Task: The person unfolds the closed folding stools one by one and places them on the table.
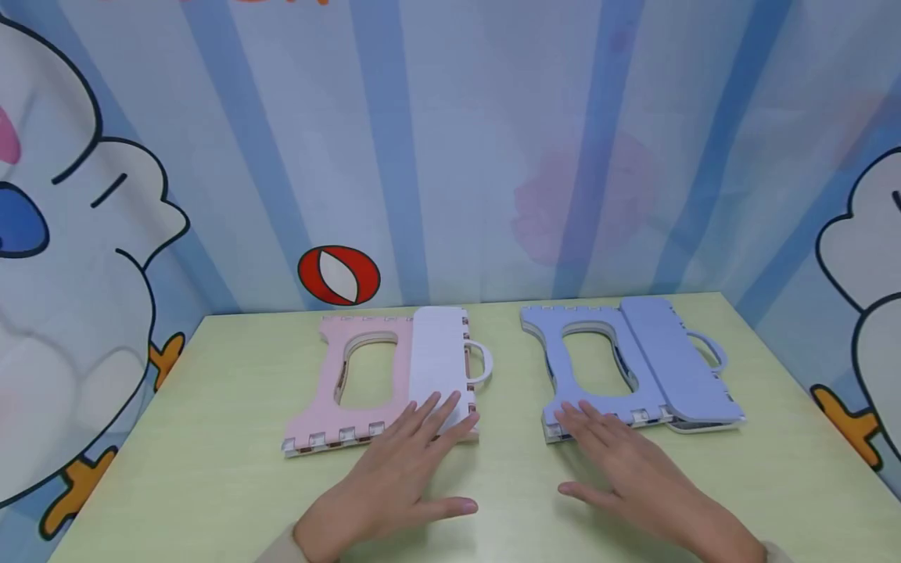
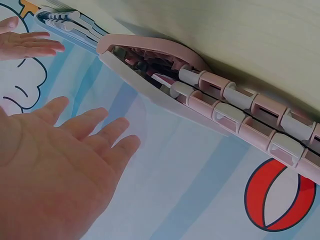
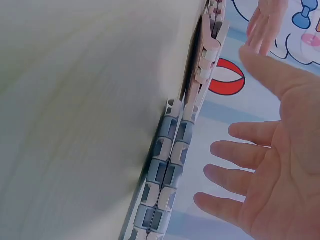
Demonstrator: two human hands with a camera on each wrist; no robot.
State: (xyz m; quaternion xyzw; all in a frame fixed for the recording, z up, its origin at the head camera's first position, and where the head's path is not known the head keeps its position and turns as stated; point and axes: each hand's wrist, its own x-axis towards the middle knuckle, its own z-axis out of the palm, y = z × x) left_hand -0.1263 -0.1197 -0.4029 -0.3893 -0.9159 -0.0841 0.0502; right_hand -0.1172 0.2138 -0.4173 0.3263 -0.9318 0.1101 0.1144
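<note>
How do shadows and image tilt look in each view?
Head: level, soft shadows on the table near the left hand and right hand; left wrist: strongly rotated, table shaded beside the pink stool; right wrist: also rotated, table darker along the blue stool.

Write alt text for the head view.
A person's left hand hovers open by a folded pink-and-white stool, the right hand by a folded blue stool. Both lie flat on a pale yellow table before a blue-striped cartoon backdrop.
</note>
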